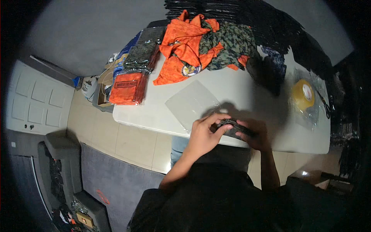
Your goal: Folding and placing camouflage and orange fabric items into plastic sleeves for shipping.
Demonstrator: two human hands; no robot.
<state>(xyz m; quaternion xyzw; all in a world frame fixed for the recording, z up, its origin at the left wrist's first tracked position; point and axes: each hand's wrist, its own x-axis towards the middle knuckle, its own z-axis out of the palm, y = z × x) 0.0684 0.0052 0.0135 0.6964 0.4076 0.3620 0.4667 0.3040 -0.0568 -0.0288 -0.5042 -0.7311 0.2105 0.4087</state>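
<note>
A small folded bundle of dark patterned cloth [234, 130] is held at the near edge of the white table. My left hand [206, 133] is closed on its left end, the thumb pressing the near side. Closed on its right end is my right hand [258, 134], partly in shadow. Just beyond my left hand, a flat clear plastic bag [192, 102] lies on the table. Farther back, orange cloth [181, 50] and green camouflage cloth [232, 42] are spread in a loose heap.
Bagged orange packs [128, 89] are stacked at the table's left corner, with dark bagged packs [143, 52] behind. On the right, a roll of yellow tape [303, 94] rests on clear plastic. Black garments [266, 23] pile along the back. A grey sofa [119, 181] stands lower left.
</note>
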